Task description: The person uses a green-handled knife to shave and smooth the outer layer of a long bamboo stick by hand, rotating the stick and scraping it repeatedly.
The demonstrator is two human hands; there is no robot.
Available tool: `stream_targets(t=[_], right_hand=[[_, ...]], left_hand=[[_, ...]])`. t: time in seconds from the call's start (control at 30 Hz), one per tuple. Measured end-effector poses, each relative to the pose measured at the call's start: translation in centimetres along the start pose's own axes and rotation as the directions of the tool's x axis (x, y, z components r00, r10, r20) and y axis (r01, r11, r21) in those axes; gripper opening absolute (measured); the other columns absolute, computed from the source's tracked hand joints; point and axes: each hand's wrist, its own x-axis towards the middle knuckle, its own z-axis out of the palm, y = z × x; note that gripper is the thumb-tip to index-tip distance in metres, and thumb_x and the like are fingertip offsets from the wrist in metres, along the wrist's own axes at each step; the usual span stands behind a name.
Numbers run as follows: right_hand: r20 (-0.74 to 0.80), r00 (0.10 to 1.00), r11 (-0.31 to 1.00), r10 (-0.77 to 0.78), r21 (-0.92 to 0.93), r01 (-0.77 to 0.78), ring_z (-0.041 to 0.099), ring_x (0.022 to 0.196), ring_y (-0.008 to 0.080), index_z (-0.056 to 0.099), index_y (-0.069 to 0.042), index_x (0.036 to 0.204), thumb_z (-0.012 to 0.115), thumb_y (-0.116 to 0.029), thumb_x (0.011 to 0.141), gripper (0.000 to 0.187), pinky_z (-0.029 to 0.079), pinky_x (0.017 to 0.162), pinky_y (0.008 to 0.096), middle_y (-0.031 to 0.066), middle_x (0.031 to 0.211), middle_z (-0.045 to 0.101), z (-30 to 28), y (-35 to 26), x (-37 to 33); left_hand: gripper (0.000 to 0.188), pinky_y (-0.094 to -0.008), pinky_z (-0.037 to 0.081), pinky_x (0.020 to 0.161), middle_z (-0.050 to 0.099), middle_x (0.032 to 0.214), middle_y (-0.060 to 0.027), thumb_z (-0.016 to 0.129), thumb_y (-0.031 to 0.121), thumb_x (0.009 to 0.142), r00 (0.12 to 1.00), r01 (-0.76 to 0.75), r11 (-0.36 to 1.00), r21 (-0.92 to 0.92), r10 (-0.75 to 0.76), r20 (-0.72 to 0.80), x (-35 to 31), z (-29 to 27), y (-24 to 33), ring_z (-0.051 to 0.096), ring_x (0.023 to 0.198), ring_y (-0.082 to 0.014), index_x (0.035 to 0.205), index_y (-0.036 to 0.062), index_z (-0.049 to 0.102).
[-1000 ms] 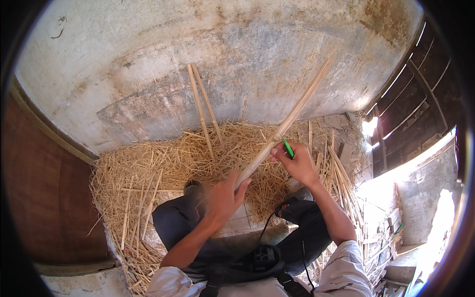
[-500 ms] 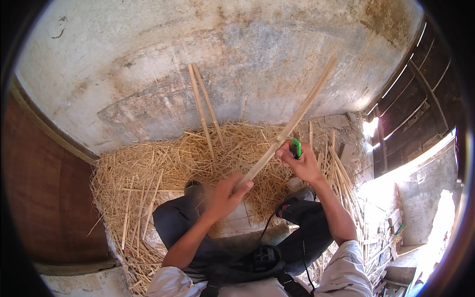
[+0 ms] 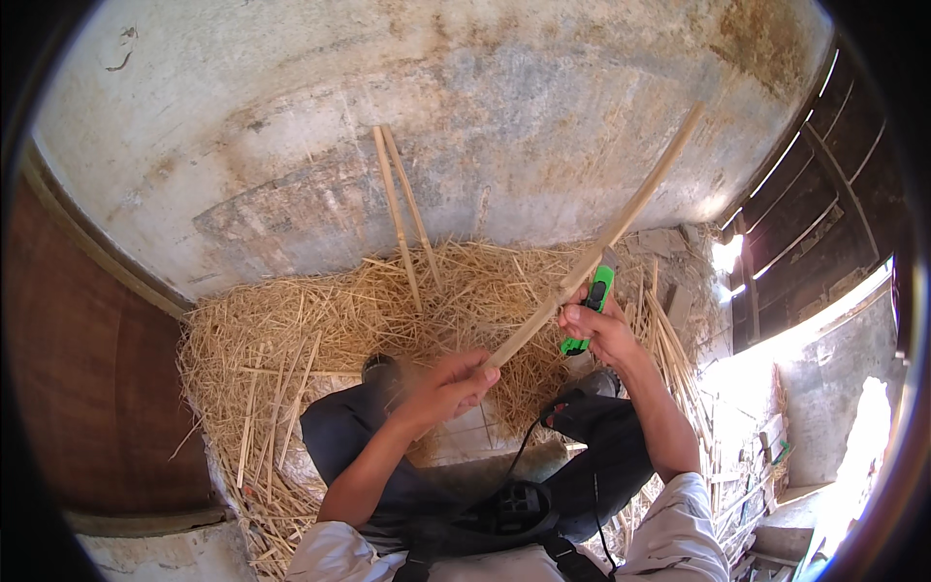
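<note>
WIP; approx. partway thru current pc., my read. Long pale bamboo-like strip (image 3: 622, 221) is held slantwise over the loose heap of straw-coloured shavings (image 3: 320, 291), far end up beyond heap's back edge. L hand (image 3: 446, 390) has fingers closed at strip's near end; R hand (image 3: 613, 335) grips a green utility knife w/ black parts (image 3: 601, 284), fingertips against strip. Blade contact: can't tell. 2 slim pale sticks (image 3: 392, 197) stand at heap's back, tops toward the stained plaster wall (image 3: 291, 97); prob. done, unconfirmed. More thin pale lengths (image 3: 669, 335) at heap's R side, finished vs. raw unclear. Strip not set down, so prob. unfinished; remaining qty unknown.
</note>
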Motion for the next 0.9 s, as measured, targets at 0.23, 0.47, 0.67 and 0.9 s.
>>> stream_targets(t=[0.23, 0.47, 0.67, 0.9], right_hand=[[0.062, 0.998, 0.996, -0.01, 0.091, 0.004, 0.056, 0.073, 0.0106, 0.068, -0.003, 0.104, 0.075, -0.019, 0.099, 0.018, 0.042, 0.066, 0.0282, 0.0069, 0.093, 0.072, 0.1, 0.1, -0.4], [-0.1, 0.974, 0.788, -0.204, -0.607, 0.103, 0.063, 0.072, 0.0086, 0.076, 0.001, 0.109, 0.078, -0.019, 0.1, 0.022, 0.046, 0.062, 0.0278, 0.0045, 0.086, 0.075, 1.8, -0.4, 1.3], [-0.002, 0.872, 0.42, -0.49, -0.877, 0.235, 0.069, 0.065, 0.0237, 0.078, -0.001, 0.103, 0.081, -0.015, 0.095, 0.016, 0.052, 0.062, 0.0372, 0.0144, 0.078, 0.07, 3.3, -0.9, 0.9], [0.083, 0.825, 0.306, -0.559, -0.904, 0.299, 0.073, 0.08, 0.0363, 0.074, 0.0, 0.103, 0.077, -0.004, 0.087, 0.017, 0.057, 0.072, 0.0406, 0.0175, 0.09, 0.072, 3.2, -0.2, 0.8]], left_hand=[[0.028, -0.0264, 0.027, 0.051, 0.042, 0.066, 0.0079, 0.064, 0.036, 0.111, 1.0, 0.001, 1.0, -0.003, -0.001, -0.003, -0.1, 0.0, -0.5, 0.036, 0.055, -0.0043, 0.101, 0.0099, 0.063], [0.031, -0.0414, 0.041, 0.055, 0.056, 0.066, -0.0148, 0.071, 0.034, 0.106, 0.838, -0.147, 0.688, 0.71, 0.468, -0.28, 1.2, 0.0, -2.1, 0.053, 0.054, -0.0256, 0.1, 0.0036, 0.064], [0.027, -0.0395, 0.042, 0.054, 0.057, 0.064, -0.0124, 0.073, 0.027, 0.104, 0.809, -0.066, 0.664, 0.745, 0.473, -0.35, 1.3, 0.5, -2.2, 0.055, 0.056, -0.0215, 0.097, 0.0033, 0.061], [0.033, -0.0489, 0.047, 0.053, 0.063, 0.064, -0.019, 0.07, 0.039, 0.105, 0.807, -0.006, 0.608, 0.794, 0.472, -0.355, 1.4, 0.2, -2.9, 0.066, 0.056, -0.0396, 0.102, 0.0075, 0.062]])
